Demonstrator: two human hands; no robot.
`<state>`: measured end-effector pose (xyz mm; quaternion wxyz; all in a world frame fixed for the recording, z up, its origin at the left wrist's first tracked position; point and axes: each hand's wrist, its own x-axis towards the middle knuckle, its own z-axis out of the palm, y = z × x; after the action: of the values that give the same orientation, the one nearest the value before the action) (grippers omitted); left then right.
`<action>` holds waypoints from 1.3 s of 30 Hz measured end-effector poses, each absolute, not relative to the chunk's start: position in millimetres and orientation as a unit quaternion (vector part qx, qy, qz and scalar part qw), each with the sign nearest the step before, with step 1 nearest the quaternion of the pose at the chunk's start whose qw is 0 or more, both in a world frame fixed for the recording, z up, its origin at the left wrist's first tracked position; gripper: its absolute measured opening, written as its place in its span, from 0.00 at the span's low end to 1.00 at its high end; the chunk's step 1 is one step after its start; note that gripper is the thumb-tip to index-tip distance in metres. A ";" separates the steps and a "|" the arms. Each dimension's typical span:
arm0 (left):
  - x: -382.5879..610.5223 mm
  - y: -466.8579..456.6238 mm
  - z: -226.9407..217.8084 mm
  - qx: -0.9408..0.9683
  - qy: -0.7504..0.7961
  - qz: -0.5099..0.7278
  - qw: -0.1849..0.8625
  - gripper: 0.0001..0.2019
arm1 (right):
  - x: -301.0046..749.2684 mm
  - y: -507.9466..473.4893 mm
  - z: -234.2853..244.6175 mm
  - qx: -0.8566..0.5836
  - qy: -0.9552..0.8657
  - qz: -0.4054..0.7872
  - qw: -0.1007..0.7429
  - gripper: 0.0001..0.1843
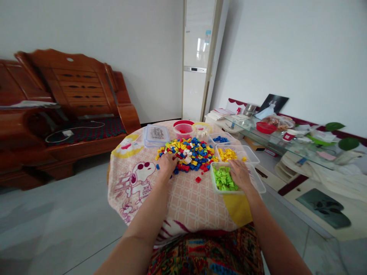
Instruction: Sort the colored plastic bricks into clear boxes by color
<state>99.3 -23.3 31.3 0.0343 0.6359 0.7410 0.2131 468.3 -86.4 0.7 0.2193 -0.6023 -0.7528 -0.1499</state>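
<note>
A heap of small red, yellow, blue, green and white bricks (pixel 190 153) lies in the middle of a cloth-covered table (pixel 183 198). My left hand (pixel 167 164) rests at the heap's near left edge, fingers curled down into the bricks. My right hand (pixel 240 174) reaches into a clear tub of green bricks (pixel 223 179), fingers bent downward; what they hold, if anything, is hidden. Behind it stand a clear tub of yellow bricks (pixel 229 154) and one of blue bricks (pixel 220 139). One red brick (pixel 198 179) lies loose on the cloth.
A red bowl (pixel 183 130), a lidded clear box (pixel 156 135) and a tub of white bricks (pixel 202 131) stand at the table's far side. A wooden sofa (pixel 65 110) is to the left. A cluttered glass shelf (pixel 286 137) runs along the right wall.
</note>
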 end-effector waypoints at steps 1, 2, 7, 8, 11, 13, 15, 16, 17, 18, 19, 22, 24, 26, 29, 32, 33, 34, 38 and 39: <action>100.6 -24.1 31.5 0.643 0.738 0.201 0.026 0.12 | 468.0 -86.5 1.0 -0.603 -0.752 -0.151 0.220 0.27; 102.3 -25.1 31.7 0.651 0.734 0.193 0.015 0.12 | 467.7 -86.6 1.3 -0.603 -0.752 -0.151 0.221 0.27; 107.2 -27.5 32.9 0.659 0.730 0.182 0.003 0.11 | 467.1 -86.7 1.1 -0.601 -0.751 -0.151 0.228 0.27; 107.3 -27.3 33.0 0.656 0.732 0.181 0.007 0.10 | 467.3 -86.7 0.8 -0.601 -0.751 -0.152 0.229 0.27; 106.8 -26.4 33.2 0.649 0.738 0.185 0.013 0.09 | 467.9 -86.6 0.8 -0.601 -0.751 -0.151 0.230 0.27; 106.1 -25.9 32.8 0.646 0.738 0.194 0.016 0.09 | 468.0 -86.6 1.6 -0.600 -0.753 -0.146 0.229 0.27; 105.5 -25.3 31.9 0.641 0.735 0.222 0.024 0.08 | 467.7 -86.7 2.8 -0.600 -0.754 -0.141 0.227 0.26; 105.3 -25.1 31.5 0.638 0.728 0.247 0.029 0.08 | 467.4 -86.8 3.2 -0.600 -0.754 -0.140 0.226 0.26; 105.6 -24.8 31.0 0.636 0.719 0.279 0.036 0.07 | 467.0 -86.9 3.6 -0.601 -0.754 -0.139 0.225 0.26; 106.5 -24.8 30.7 0.636 0.704 0.314 0.043 0.08 | 466.7 -86.9 3.7 -0.602 -0.754 -0.140 0.225 0.26; 108.3 -25.0 30.3 0.638 0.684 0.351 0.050 0.08 | 466.5 -87.0 3.7 -0.602 -0.753 -0.141 0.225 0.26; 121.6 -29.4 29.2 0.662 0.600 0.443 0.069 0.07 | 466.0 -87.1 3.4 -0.602 -0.751 -0.148 0.227 0.27; 137.4 -36.4 28.3 0.694 0.524 0.488 0.079 0.07 | 465.9 -87.4 3.5 -0.601 -0.751 -0.151 0.229 0.27; 157.1 -46.4 27.5 0.730 0.439 0.516 0.089 0.07 | 465.8 -87.7 4.0 -0.601 -0.750 -0.152 0.229 0.26; 188.1 -64.6 25.8 0.785 0.318 0.521 0.104 0.08 | 465.6 -88.3 4.8 -0.603 -0.751 -0.148 0.226 0.26; 213.1 -81.5 21.9 0.830 0.231 0.493 0.121 0.11 | 465.4 -88.4 4.4 -0.603 -0.750 -0.144 0.228 0.27; 219.1 -85.9 20.1 0.842 0.209 0.482 0.120 0.12 | 465.4 -88.3 4.1 -0.604 -0.749 -0.142 0.230 0.27; 223.8 -89.4 18.1 0.854 0.191 0.470 0.116 0.13 | 465.4 -88.1 3.8 -0.605 -0.748 -0.140 0.232 0.27; 226.3 -90.9 13.9 0.875 0.170 0.445 0.082 0.14 | 465.3 -87.8 3.7 -0.607 -0.748 -0.134 0.234 0.28; 222.7 -88.0 14.5 0.870 0.185 0.451 0.075 0.14 | 465.3 -87.9 3.8 -0.607 -0.748 -0.134 0.233 0.27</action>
<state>222.7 -88.0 14.5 0.0747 0.8702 0.1847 0.4505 465.3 -87.9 3.8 0.2329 -0.6070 -0.7479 -0.1342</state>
